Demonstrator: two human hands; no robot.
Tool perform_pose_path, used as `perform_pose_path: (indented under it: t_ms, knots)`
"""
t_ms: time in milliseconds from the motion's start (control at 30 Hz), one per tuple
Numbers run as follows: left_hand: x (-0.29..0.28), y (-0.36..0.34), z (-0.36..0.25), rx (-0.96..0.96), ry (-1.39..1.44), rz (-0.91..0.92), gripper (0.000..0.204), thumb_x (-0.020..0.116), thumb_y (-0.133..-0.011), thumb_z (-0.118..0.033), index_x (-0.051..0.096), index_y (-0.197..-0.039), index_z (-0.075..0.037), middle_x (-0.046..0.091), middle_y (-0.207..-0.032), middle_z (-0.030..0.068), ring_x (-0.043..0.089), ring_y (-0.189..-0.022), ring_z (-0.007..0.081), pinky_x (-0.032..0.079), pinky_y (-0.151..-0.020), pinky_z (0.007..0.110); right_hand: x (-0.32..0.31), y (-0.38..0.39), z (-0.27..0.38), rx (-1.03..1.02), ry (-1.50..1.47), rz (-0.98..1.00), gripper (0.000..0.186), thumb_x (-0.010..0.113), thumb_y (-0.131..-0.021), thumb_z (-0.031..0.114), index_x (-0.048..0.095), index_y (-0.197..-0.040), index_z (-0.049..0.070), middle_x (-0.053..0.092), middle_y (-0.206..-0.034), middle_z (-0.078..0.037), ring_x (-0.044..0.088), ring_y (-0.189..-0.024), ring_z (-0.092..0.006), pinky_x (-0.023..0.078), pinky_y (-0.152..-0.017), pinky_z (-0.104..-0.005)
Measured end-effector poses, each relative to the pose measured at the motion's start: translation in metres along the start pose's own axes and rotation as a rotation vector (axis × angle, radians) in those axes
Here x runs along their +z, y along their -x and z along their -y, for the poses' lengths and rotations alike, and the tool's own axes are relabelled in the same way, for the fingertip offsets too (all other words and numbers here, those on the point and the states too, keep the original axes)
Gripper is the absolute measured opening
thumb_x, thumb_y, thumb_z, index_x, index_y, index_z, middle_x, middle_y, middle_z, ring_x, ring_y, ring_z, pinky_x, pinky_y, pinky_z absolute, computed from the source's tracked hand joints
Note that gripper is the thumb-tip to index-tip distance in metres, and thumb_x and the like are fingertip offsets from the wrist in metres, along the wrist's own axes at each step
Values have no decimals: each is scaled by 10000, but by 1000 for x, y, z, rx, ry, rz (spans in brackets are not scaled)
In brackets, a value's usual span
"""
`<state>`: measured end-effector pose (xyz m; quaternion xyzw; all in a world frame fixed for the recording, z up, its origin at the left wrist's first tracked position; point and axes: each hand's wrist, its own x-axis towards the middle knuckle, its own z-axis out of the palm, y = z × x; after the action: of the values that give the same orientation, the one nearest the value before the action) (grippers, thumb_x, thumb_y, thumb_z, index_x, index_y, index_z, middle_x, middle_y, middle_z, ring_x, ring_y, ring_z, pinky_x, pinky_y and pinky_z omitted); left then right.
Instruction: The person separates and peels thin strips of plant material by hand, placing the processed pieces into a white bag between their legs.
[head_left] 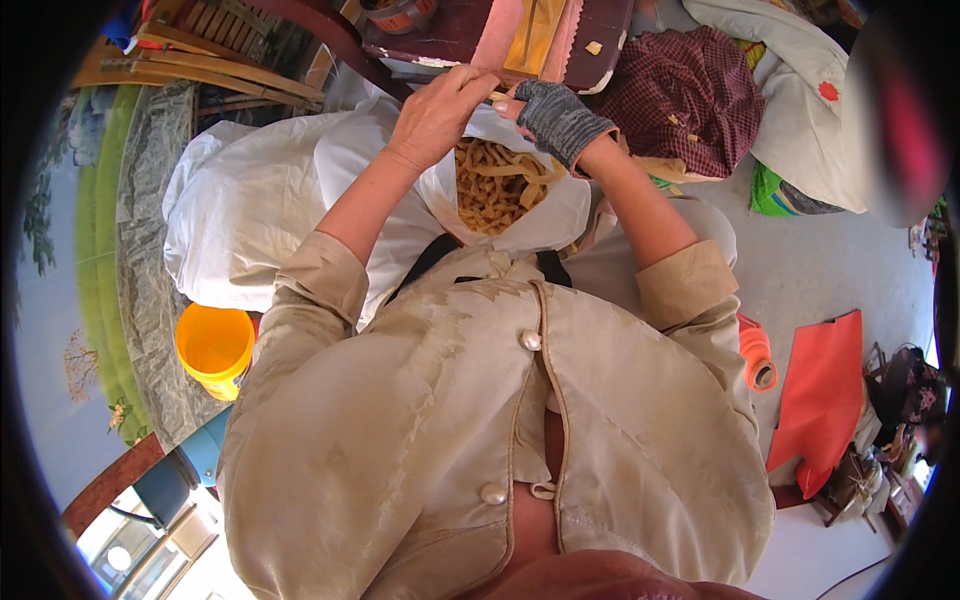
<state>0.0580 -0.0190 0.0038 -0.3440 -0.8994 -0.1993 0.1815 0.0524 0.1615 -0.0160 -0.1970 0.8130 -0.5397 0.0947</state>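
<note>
My bare left hand (440, 112) and my right hand (555, 118), in a grey fingerless glove, meet at the near edge of a dark red tabletop (450, 40). Both have their fingers closed in a pinch. A small tan bit shows between the fingertips, too hidden to name. Just beyond them lies a yellow strip (536, 40) on pink cloth (496, 38) with a zigzag edge. Below my hands, on my lap, a white bag (560, 215) gapes wide, full of curled tan strips (500, 185).
A round tub (400, 14) and a tan scrap (593, 48) sit on the tabletop. Dark checked cloth (690, 100) bunches at its right. A large white sack (240, 205) and a yellow bucket (215, 350) are on my left. Red sheeting (815, 400) lies at lower right.
</note>
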Motion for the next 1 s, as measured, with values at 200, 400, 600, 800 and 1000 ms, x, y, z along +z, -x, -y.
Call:
perform_pose_path:
  t_ms: [200, 400, 600, 800, 1000]
  knots:
    - [10, 2, 52, 166, -157, -40, 276, 545, -760, -63, 494, -1021, -136, 569, -819, 23, 583, -746, 254, 481, -607, 329, 11, 0, 17, -29, 56, -119, 340, 641, -739, 331, 603, -853, 13, 529, -577, -43, 507, -519, -121, 430, -509, -258]
    - [21, -28, 29, -215, 391, 36, 199, 460, -897, -210, 478, -1066, -106, 530, -783, -7, 527, -638, 143, 448, -563, 261, -27, -14, -1, -320, 501, -336, 390, 557, -782, 399, 609, -813, 13, 573, -634, -137, 576, -609, -261, 449, -600, -343]
    - [18, -51, 25, -585, 1227, 106, 185, 489, -900, -235, 530, -1016, -97, 445, -712, -60, 390, -596, 23, 370, -541, 173, -54, -32, -2, -13, 756, -276, 310, 465, -857, 311, 623, -829, 46, 585, -757, -137, 580, -744, -302, 452, -683, -393]
    - [20, -73, 30, -582, 914, -7, 137, 513, -882, -213, 573, -942, -106, 473, -694, -69, 405, -599, 16, 376, -499, 189, -55, -39, 3, -47, 682, -316, 227, 460, -855, 233, 623, -826, 76, 571, -723, -128, 583, -713, -285, 458, -644, -396]
    - [34, -85, 50, -629, 908, 33, 119, 520, -868, -198, 589, -908, -109, 500, -677, -76, 408, -557, 3, 338, -483, 167, -53, -57, -14, -119, 843, -434, 192, 459, -841, 198, 607, -870, 80, 582, -745, -131, 590, -736, -290, 474, -641, -402]
